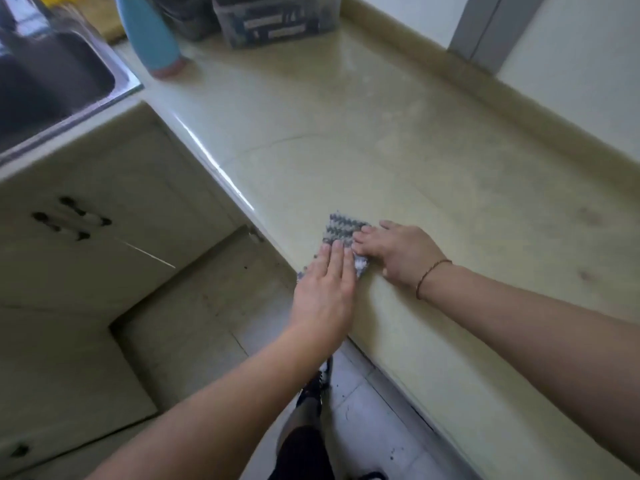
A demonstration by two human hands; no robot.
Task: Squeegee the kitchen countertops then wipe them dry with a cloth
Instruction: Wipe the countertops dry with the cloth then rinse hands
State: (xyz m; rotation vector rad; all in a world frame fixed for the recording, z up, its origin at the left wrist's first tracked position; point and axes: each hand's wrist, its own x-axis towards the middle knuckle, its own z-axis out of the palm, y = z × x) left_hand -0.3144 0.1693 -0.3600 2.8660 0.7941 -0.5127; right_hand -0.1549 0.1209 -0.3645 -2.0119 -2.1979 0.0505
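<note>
A small grey-and-white patterned cloth (341,230) lies flat on the pale green countertop (381,140), close to its front edge. My left hand (325,289) presses on the cloth's near part with straight fingers. My right hand (394,252), with a thin cord bracelet on its wrist, rests on the cloth's right side, fingers laid flat over it. Most of the cloth is hidden under both hands. No squeegee is in view.
A blue bottle with a pink base (152,36) stands at the back left of the counter. A grey storage box (277,19) sits behind it. The steel sink (52,81) is at the left. Cabinet doors (86,220) and tiled floor (363,410) lie below.
</note>
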